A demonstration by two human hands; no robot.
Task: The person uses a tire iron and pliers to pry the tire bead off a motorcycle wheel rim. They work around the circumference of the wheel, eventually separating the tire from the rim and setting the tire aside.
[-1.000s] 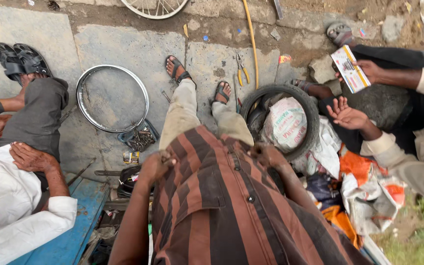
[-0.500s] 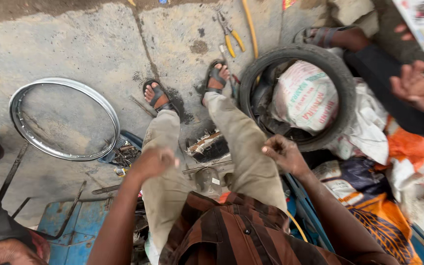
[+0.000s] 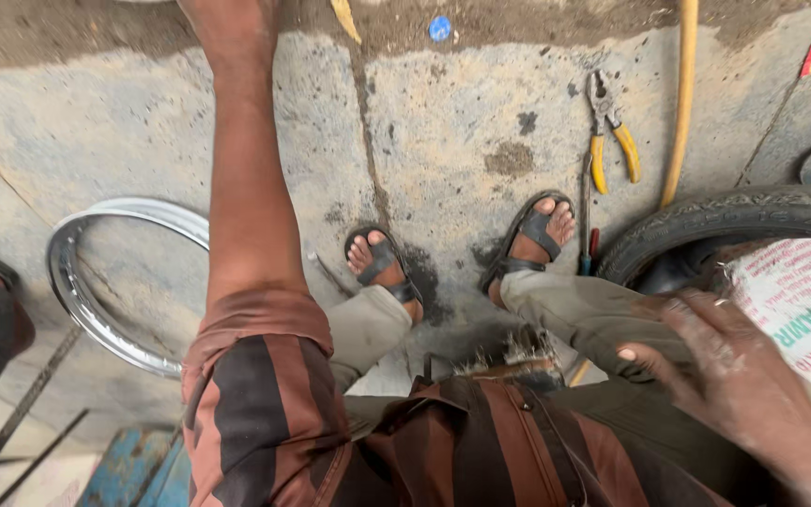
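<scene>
Underfoot lies rough, stained concrete (image 3: 481,103), cracked into slabs, with a strip of dirt along the top edge of the frame. At centre, the person's two feet in dark sandals (image 3: 382,268) stand on it, grey trousers above them and a brown-and-black striped shirt filling the bottom.

Lower right, the right hand (image 3: 720,376) rests with spread, grimy fingers on the right thigh, just beside a white printed sack (image 3: 804,300); it holds nothing. The sack sits inside a black rubber tyre (image 3: 706,221) that curves in from the right edge. The left arm reaches up through the upper left of the frame; the left hand is cut off by the top edge, so whether it grips anything cannot be told.

Left of centre, a shiny metal wheel rim (image 3: 77,291) lies flat on the concrete, partly hidden by that arm. Upper right, yellow-handled pliers (image 3: 609,131) lie closed near a yellow hose (image 3: 680,103), with a screwdriver (image 3: 586,225) just beside the right foot. A blue board (image 3: 133,465) shows at lower left.
</scene>
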